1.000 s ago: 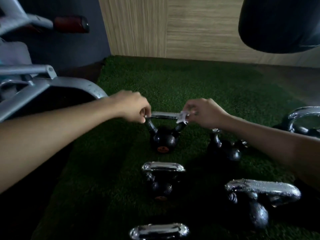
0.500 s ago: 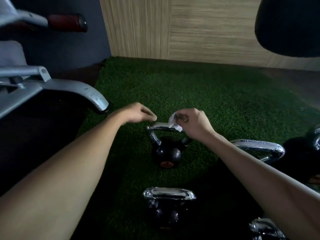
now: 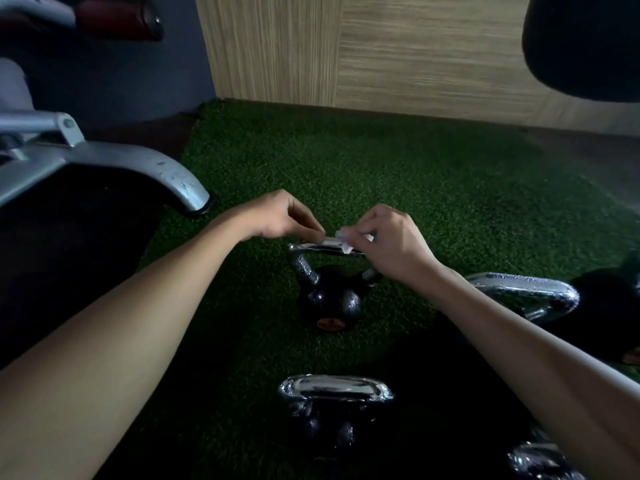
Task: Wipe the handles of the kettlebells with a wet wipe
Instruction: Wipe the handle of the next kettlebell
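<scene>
A small black kettlebell (image 3: 330, 304) with a chrome handle (image 3: 304, 249) stands on the green turf. A white wet wipe (image 3: 341, 242) lies stretched along the top of that handle. My left hand (image 3: 287, 216) pinches the wipe's left end with its fingertips. My right hand (image 3: 389, 242) grips the wipe's right end and covers the right part of the handle. A second kettlebell (image 3: 334, 403) stands nearer to me, a larger one (image 3: 533, 294) to the right behind my right forearm, and another chrome handle (image 3: 540, 460) shows at the bottom right.
A grey metal leg of a gym machine (image 3: 138, 168) ends on the turf at the left, with a red padded roller (image 3: 117, 19) above it. A wooden wall panel (image 3: 381, 53) closes off the back. A dark rounded pad (image 3: 581, 43) hangs at the top right.
My hands came closer together over the handle. The left hand let go of the handle's left end and now pinches the wipe. The view shifted nearer to the far kettlebell.
</scene>
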A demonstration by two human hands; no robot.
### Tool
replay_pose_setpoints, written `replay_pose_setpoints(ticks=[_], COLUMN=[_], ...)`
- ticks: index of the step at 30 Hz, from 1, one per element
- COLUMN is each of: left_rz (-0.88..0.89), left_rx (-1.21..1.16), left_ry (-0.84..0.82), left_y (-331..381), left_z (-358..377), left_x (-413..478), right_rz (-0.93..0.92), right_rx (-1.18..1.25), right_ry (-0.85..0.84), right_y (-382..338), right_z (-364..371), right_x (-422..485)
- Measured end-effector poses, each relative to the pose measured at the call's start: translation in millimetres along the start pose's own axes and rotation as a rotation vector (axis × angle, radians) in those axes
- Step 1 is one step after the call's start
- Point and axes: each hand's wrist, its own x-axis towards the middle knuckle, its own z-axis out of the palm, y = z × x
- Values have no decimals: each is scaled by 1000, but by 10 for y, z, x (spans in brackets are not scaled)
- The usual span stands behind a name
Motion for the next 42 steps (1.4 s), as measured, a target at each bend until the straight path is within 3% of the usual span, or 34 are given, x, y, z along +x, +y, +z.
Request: replay_pose_setpoints(ticks=[12, 19, 25, 31, 35, 42], left_rz=[103, 163, 124, 81, 107, 174], left_rx=[396, 621, 596, 557, 535, 538], left_ry=[-39, 55, 51, 114, 191, 276], left_y=[365, 440, 354, -100, -346, -354], left_z=[73, 138, 52, -2, 16, 65], left_x=[13, -159, -421, -664, -781, -686], right_rz=[44, 84, 103, -48, -34, 173], right_rx=[-149, -216, -119, -157, -38, 188], right_ry=[-112, -119, -38, -46, 90, 328], right_y=[61, -56, -32, -496, -476, -302], right_z=[-197, -173, -219, 81, 220, 333], right_x=[17, 17, -197, -161, -316, -481])
